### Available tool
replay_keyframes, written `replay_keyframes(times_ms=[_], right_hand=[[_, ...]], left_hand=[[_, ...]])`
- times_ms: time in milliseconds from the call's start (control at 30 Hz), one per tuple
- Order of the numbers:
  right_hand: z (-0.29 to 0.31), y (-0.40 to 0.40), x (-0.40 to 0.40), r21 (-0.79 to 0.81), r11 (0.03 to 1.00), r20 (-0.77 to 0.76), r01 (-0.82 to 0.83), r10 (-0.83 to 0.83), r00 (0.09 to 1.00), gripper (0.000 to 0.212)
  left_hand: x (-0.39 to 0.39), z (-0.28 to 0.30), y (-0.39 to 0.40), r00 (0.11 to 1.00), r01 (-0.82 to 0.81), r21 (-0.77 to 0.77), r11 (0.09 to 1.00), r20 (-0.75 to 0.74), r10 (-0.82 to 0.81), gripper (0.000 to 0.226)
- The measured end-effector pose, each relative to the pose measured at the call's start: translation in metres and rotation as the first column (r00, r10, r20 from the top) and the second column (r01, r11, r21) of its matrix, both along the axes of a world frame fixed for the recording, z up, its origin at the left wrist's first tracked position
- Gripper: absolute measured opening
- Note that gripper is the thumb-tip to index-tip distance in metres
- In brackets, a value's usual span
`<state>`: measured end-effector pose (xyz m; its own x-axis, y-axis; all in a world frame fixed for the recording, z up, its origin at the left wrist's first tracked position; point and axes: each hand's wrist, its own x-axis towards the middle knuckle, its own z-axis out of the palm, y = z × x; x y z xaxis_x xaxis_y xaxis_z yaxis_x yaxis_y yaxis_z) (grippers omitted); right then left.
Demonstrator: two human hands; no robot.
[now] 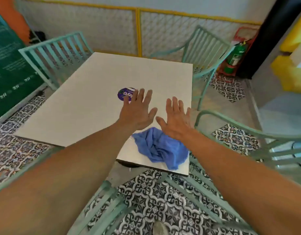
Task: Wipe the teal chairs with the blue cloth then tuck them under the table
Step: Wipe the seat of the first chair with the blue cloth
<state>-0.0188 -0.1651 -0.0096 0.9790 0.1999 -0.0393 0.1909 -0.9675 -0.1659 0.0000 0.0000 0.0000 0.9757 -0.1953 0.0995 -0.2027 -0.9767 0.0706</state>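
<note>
The white bench (88,99) fills the middle of the scene, and four teal chairs ring it: one at the far left (56,50), one at the far right (205,48), one at the near right (248,131), and one close under the camera at the near edge (102,200). None of them looks tucked in yet, and none is being wiped. The likeliest trouble is the blue cloth (160,148): it lies crumpled at the near right corner of the bench, with a fold hanging over the edge, so a careless sweep of a forearm could drag it to the patterned tile floor (154,200). The near chair stands between the person and the bench, so leaning in or stepping forward could knock it. The near right chair's curved arm sits close to the bench corner and may catch there when pushed under. Both hands hover above the bench with fingers straight and spread, grasping nothing: the left hand (137,109) over a purple sticker (126,93), the right hand (176,119) just beyond the cloth. A green fire extinguisher (235,56) stands on the floor past the far right chair, near enough to be bumped if that chair swings out.
</note>
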Motion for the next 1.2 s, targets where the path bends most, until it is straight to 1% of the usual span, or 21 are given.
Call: replay_keyframes(times_ms=[67, 133, 200, 267, 300, 367, 400, 433, 467, 500, 533, 600, 667, 700, 733, 800, 867, 1000, 1033, 1133, 1200], right_hand=[[-0.021, 0.002, -0.005, 0.023, 1.0, -0.097, 0.013, -0.011, 0.995, 0.076], [-0.047, 0.0, -0.017, 0.017, 0.999, -0.199, 0.028, -0.024, 0.98, 0.071], [-0.071, 0.003, -0.029, -0.034, 0.999, -0.325, 0.008, -0.018, 0.946, 0.064], [-0.097, 0.005, -0.038, -0.117, 0.993, -0.371, -0.033, -0.013, 0.928, 0.062], [-0.107, 0.008, -0.041, -0.131, 0.991, -0.351, -0.028, -0.02, 0.936, 0.06], [-0.118, 0.016, -0.042, -0.043, 0.999, -0.282, 0.033, -0.044, 0.958, 0.055], [-0.118, 0.02, -0.043, 0.055, 0.996, -0.267, 0.076, -0.058, 0.962, 0.052], [-0.119, 0.023, -0.043, 0.161, 0.981, -0.281, 0.113, -0.064, 0.957, 0.052], [-0.116, 0.028, -0.045, 0.253, 0.958, -0.307, 0.135, -0.053, 0.95, 0.052], [-0.112, 0.034, -0.046, 0.346, 0.926, -0.333, 0.153, -0.031, 0.942, 0.053], [-0.106, 0.043, -0.05, 0.425, 0.89, -0.354, 0.164, -0.004, 0.935, 0.054], [-0.098, 0.071, -0.062, 0.501, 0.86, -0.36, 0.101, 0.1, 0.928, 0.059], [-0.097, 0.102, -0.076, 0.48, 0.876, -0.332, -0.041, 0.225, 0.916, 0.067], [-0.098, 0.119, -0.085, 0.479, 0.872, -0.302, -0.106, 0.277, 0.912, 0.07], [-0.102, 0.136, -0.095, 0.486, 0.861, -0.272, -0.15, 0.312, 0.91, 0.07], [-0.116, 0.172, -0.115, 0.508, 0.838, -0.209, -0.197, 0.342, 0.916, 0.063], [-0.136, 0.212, -0.137, 0.501, 0.833, -0.167, -0.237, 0.361, 0.917, 0.058], [-0.167, 0.295, -0.182, 0.517, 0.783, -0.089, -0.346, 0.451, 0.888, 0.051], [-0.173, 0.314, -0.191, 0.521, 0.772, -0.073, -0.365, 0.466, 0.882, 0.051], [-0.191, 0.369, -0.214, 0.536, 0.743, -0.043, -0.4, 0.498, 0.866, 0.052], [-0.206, 0.399, -0.219, 0.566, 0.706, -0.012, -0.424, 0.522, 0.853, 0.051]], left_hand=[[-0.01, -0.029, -0.006, 0.991, 0.0, 0.042, 0.999, -0.131, 0.006, 0.066], [-0.02, -0.068, -0.011, 0.956, -0.001, 0.066, 0.998, -0.291, 0.02, 0.061], [-0.03, -0.108, -0.021, 0.913, -0.053, 0.015, 0.998, -0.403, 0.055, 0.067], [-0.046, -0.133, -0.031, 0.913, -0.098, -0.04, 0.994, -0.401, 0.074, 0.074], [-0.052, -0.139, -0.035, 0.92, -0.117, -0.077, 0.99, -0.385, 0.079, 0.066], [-0.059, -0.139, -0.041, 0.929, -0.184, -0.201, 0.962, -0.356, 0.103, 0.043], [-0.062, -0.133, -0.041, 0.928, -0.255, -0.335, 0.907, -0.349, 0.132, 0.035], [-0.063, -0.13, -0.04, 0.9, -0.37, -0.477, 0.797, -0.395, 0.182, 0.028], [-0.065, -0.13, -0.034, 0.865, -0.476, -0.61, 0.633, -0.453, 0.215, 0.025], [-0.068, -0.13, -0.027, 0.813, -0.577, -0.694, 0.432, -0.537, 0.223, 0.025], [-0.074, -0.132, -0.018, 0.763, -0.646, -0.731, 0.22, -0.612, 0.209, 0.029], [-0.094, -0.134, 0.009, 0.686, -0.696, -0.702, -0.153, -0.712, 0.149, 0.032], [-0.119, -0.132, 0.04, 0.659, -0.642, -0.602, -0.475, -0.75, 0.059, 0.031], [-0.134, -0.132, 0.059, 0.658, -0.604, -0.551, -0.575, -0.752, 0.029, 0.03], [-0.148, -0.132, 0.078, 0.671, -0.565, -0.525, -0.636, -0.742, 0.016, 0.029], [-0.177, -0.14, 0.118, 0.705, -0.522, -0.543, -0.658, -0.708, 0.025, 0.041], [-0.205, -0.147, 0.158, 0.702, -0.538, -0.593, -0.599, -0.709, 0.071, 0.054], [-0.263, -0.172, 0.232, 0.668, -0.592, -0.706, -0.388, -0.699, 0.254, 0.045], [-0.275, -0.179, 0.25, 0.657, -0.608, -0.722, -0.33, -0.691, 0.302, 0.046], [-0.303, -0.197, 0.294, 0.636, -0.648, -0.746, -0.156, -0.642, 0.428, 0.064], [-0.313, -0.204, 0.314, 0.634, -0.665, -0.747, -0.005, -0.569, 0.523, 0.064]])
